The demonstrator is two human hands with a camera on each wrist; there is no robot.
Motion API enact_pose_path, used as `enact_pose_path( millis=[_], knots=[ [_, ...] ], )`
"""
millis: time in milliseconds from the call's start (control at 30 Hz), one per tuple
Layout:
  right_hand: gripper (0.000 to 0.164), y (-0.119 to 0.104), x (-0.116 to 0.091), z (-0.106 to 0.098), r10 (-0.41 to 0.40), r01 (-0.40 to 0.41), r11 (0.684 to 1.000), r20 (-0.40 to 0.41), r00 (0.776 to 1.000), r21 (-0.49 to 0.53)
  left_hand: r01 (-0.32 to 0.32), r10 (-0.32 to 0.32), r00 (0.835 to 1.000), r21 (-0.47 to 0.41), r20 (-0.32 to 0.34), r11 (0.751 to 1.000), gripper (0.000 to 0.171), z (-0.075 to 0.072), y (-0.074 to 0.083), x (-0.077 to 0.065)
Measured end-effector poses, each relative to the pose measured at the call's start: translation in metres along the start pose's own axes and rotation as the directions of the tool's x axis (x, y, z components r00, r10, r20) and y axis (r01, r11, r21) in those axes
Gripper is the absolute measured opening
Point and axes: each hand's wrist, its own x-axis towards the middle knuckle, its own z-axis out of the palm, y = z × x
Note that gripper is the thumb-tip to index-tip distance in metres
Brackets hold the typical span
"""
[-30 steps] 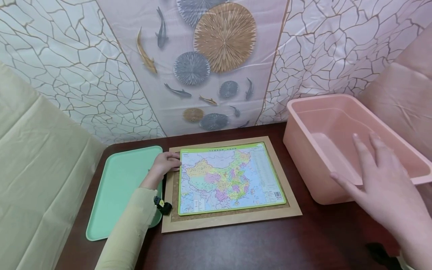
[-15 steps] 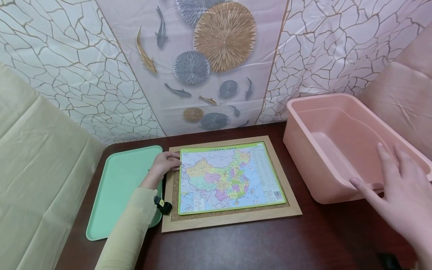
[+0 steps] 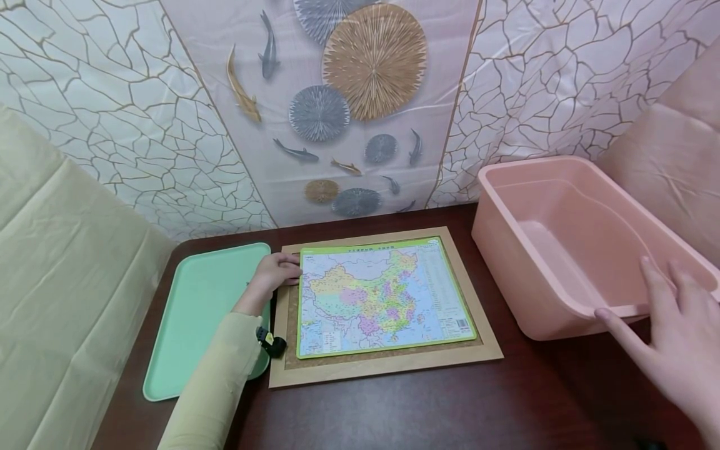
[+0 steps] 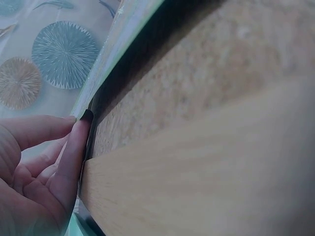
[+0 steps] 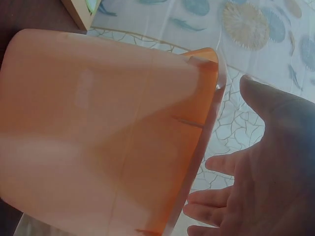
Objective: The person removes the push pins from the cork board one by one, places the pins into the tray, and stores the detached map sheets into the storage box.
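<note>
A thin map board [image 3: 365, 300] with a green border, printed with a colourful map, lies over a wooden frame [image 3: 388, 373] with a cork-like inner panel. My left hand [image 3: 274, 272] is at its left edge. In the left wrist view, thumb and forefinger of that hand [image 4: 37, 179] pinch the board's edge, which stands a little above the panel. My right hand [image 3: 680, 350] is spread at the near rim of a deep pink bin [image 3: 509, 269]. The right wrist view shows the fingers of this hand [image 5: 275, 167] extended beside the rim, holding nothing.
A green tray [image 3: 197, 312] lies to the left, partly under the left forearm. Everything rests on a dark reddish-brown table [image 3: 394, 412]. Behind it hangs a patterned cloth [image 3: 253, 175] with printed fish and round shapes. Beige cloth [image 3: 62, 250] closes the left side.
My right hand has moved right and towards me, from above the bin's opening to its near right rim. The left hand and the map board have stayed in place.
</note>
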Motion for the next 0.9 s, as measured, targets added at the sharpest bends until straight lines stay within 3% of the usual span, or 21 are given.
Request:
enact_pose_path(
  millis=[367, 667, 900],
  knots=[
    [0.084, 0.010, -0.006, 0.007, -0.022, 0.022, 1.000, -0.054, 0.998, -0.001, 0.005, -0.005, 1.000, 0.004, -0.014, 1.000, 0.039, 0.001, 0.002, -0.001],
    [0.081, 0.013, -0.008, 0.008, -0.001, 0.001, 1.000, -0.020, 1.000, -0.018, -0.006, 0.006, 1.000, 0.030, -0.011, 1.000, 0.039, 0.002, 0.001, -0.003],
    [0.071, 0.015, -0.011, 0.011, -0.019, 0.019, 1.000, -0.037, 0.999, -0.021, -0.004, 0.004, 1.000, 0.024, -0.022, 1.000, 0.040, 0.003, 0.001, -0.003]
  ],
)
